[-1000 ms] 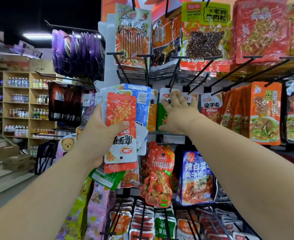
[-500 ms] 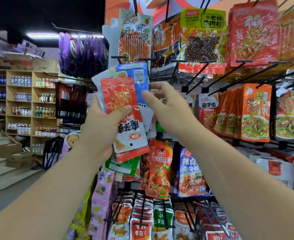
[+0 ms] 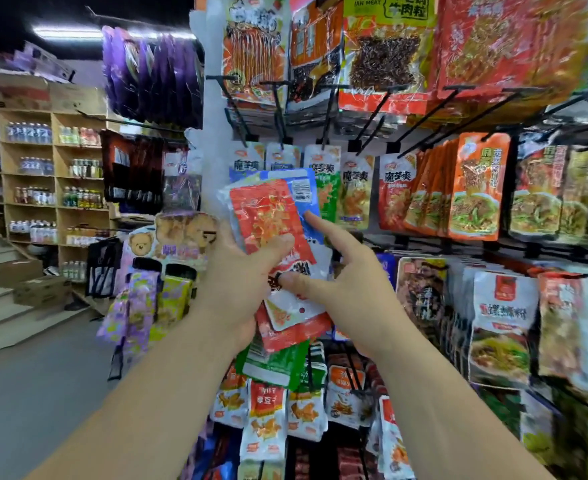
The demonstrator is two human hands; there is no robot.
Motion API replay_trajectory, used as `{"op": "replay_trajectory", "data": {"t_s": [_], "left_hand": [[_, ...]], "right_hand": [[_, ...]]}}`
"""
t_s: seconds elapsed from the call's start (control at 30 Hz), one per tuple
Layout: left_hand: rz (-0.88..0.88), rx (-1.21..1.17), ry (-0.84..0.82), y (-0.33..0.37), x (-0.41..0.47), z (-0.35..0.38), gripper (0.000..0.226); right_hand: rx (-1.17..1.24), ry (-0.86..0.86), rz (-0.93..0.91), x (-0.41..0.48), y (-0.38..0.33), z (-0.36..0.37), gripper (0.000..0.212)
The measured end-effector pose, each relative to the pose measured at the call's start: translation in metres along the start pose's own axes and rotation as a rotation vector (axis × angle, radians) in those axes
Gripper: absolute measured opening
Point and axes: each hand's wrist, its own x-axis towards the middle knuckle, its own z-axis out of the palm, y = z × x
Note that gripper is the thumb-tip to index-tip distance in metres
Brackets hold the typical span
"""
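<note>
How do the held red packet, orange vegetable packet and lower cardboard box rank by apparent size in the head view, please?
1. Red packet, inflated by nearness.
2. Orange vegetable packet.
3. Lower cardboard box, farthest.

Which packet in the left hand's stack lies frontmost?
The red packet, under the thumb of the left hand; the blue packet shows behind it, the green packet pokes out below.

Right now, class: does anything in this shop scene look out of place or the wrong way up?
The red packet gripped by the left hand is upside down: its white header points down, while the hung packets behind carry theirs on top.
</note>
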Motion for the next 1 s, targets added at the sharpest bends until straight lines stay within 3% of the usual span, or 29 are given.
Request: {"op": "replay_trajectory", "data": {"t_s": [0.23,0.37,0.5,0.67,0.87,1.0], "left_hand": [[-0.153,-0.074,0.002,-0.032,-0.033,0.015,0.024],[-0.216,-0.024,0.023,-0.039,-0.046,0.023,0.061],[-0.183,-0.070,-0.106,-0.047,-0.057,0.022,0.038],[-0.173,0.014,-0.229,-0.047,-0.061,0.017,0.055],[-0.166,-0.001,-0.176,-0.052,-0.070,0.016,0.041],[-0.143,-0.018,-0.158,-0.051,-0.073,0.014,0.042]], "right_hand": [[0.180,0.051,0.094,-0.045,0.040,-0.008,0.050],[0.213,0.072,0.140,-0.063,0.047,-0.015,0.049],[0.289,0.113,0.137,-0.075,0.048,-0.022,0.046],[0.361,0.156,0.150,-0.084,0.051,-0.025,0.048],[0.362,0.103,0.154,-0.089,0.051,-0.026,0.047],[0.298,0.226,0.291,-0.092,0.052,-0.028,0.040]]}}
